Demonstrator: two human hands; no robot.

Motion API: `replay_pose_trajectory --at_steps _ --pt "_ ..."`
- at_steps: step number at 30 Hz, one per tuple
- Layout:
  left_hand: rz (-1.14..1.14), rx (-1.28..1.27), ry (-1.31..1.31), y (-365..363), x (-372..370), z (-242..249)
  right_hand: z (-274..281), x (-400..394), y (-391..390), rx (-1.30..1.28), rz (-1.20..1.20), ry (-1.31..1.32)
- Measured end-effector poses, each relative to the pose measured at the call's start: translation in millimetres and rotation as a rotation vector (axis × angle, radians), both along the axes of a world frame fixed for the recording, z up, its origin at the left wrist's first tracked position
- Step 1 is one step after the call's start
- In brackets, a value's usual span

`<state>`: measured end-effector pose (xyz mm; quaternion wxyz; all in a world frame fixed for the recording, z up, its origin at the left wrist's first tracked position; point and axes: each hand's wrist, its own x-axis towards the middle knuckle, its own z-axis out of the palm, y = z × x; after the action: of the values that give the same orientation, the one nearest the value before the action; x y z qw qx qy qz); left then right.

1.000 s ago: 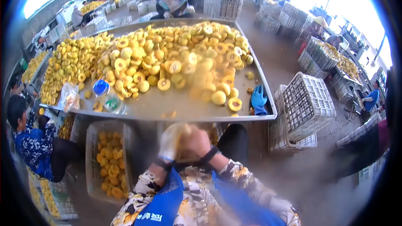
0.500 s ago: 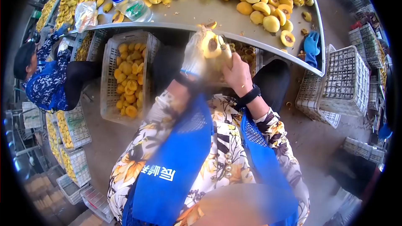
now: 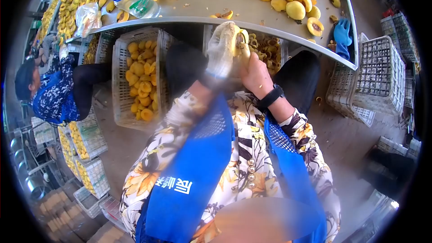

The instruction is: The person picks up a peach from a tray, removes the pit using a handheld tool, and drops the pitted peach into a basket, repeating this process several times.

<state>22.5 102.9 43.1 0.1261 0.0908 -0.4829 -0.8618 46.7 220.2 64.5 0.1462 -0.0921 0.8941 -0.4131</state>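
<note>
Fingers of the gloved left hand [image 3: 221,50] wrap a yellow fruit half [image 3: 239,40], while the bare right hand [image 3: 255,74] pinches it, just below the metal table [image 3: 198,9]. One blue-capped bottle [image 3: 132,0] lies on the table. White writing on the blue apron [image 3: 189,184] is unreadable.

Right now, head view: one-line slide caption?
Gloved left hand and bare right hand grip a yellow fruit below the metal table.

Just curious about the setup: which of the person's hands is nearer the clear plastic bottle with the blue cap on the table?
Left. The gloved left hand is below-right of the bottle; the bare right hand is farther right.
</note>
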Motion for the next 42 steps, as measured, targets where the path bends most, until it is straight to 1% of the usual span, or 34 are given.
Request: replay_pose_trajectory --at_steps 2,5,8,10,11,12,13,15,16,17,19,22,23,26,29,30,33,34,37,41,42 --pt "-0.084 0.004 0.003 -2.6 3.9 7.8 8.8 2.9 2.1 -0.03 0.059 0.047" --pt "-0.139 0.01 -0.05 -8.5 -0.1 1.9 17.8 0.8 4.2 -0.026 0.112 -0.038" --pt "-0.305 -0.031 -0.104 -18.4 -0.8 9.6 8.5 1.8 7.3 -0.059 0.122 -0.061" --pt "-0.332 -0.458 0.003 -30.4 -3.6 -6.0 12.8 0.3 8.2 -0.046 0.177 -0.11" --pt "-0.346 -0.471 0.011 -34.1 -4.2 -6.4 13.7 -1.3 7.6 -0.044 0.202 -0.133" --pt "-0.361 -0.485 0.019 -37.8 -5.0 -6.5 -1.4 -0.4 7.1 -0.017 0.189 -0.109" --pt "-0.375 -0.498 0.028 -40.3 -5.8 -2.9 1.6 0.8 4.9 -0.026 0.185 -0.119" --pt "-0.339 0.087 -0.152 -28.8 -2.5 10.6 18.3 -1.5 2.0 -0.053 0.172 -0.134" --pt "-0.275 0.028 -0.109 -19.5 0.0 18.6 23.6 -1.9 1.1 -0.111 0.152 -0.2" --pt "-0.241 -0.069 -0.028 -18.8 -0.3 12.7 26.2 -3.4 1.4 -0.122 0.151 -0.258" --pt "-0.141 -0.126 -0.081 -15.5 -0.4 8.9 27.3 -5.0 3.0 -0.142 0.153 -0.369" --pt "-0.357 -0.061 -0.131 -27.6 -1.6 11.3 11.2 0.0 4.8 -0.079 0.191 -0.257" --pt "-0.414 -0.243 -0.082 -32.8 -4.9 8.3 2.9 0.9 4.5 -0.054 0.204 -0.21" --pt "-0.569 -0.839 0.094 -48.9 -11.8 6.2 -14.0 2.3 2.8 -0.1 0.296 -0.184" --pt "-0.498 -0.254 -0.309 -47.1 -15.0 5.2 -34.1 9.0 -7.3 -0.257 0.137 -0.138" --pt "-0.426 -0.155 -0.221 -46.1 -9.7 2.8 -31.6 9.5 -7.5 -0.321 0.096 -0.195" --pt "-0.221 -0.199 -0.041 -21.7 7.1 12.6 -11.6 7.1 -13.1 -0.479 0.015 -0.309" --pt "-0.131 -0.154 -0.033 -18.4 6.9 4.1 -11.2 9.8 -14.5 -0.508 0.012 -0.324" --pt "-0.124 0.04 -0.158 -18.5 6.4 3.6 -11.8 15.0 -19.6 -0.575 -0.01 -0.427" --pt "-0.176 0.245 -0.424 -20.1 -4.6 -5.0 4.7 17.3 -18.8 -0.664 -0.051 -0.683" --pt "-0.191 0.228 -0.434 -19.5 -4.3 -2.5 2.9 17.5 -19.1 -0.668 -0.056 -0.705"
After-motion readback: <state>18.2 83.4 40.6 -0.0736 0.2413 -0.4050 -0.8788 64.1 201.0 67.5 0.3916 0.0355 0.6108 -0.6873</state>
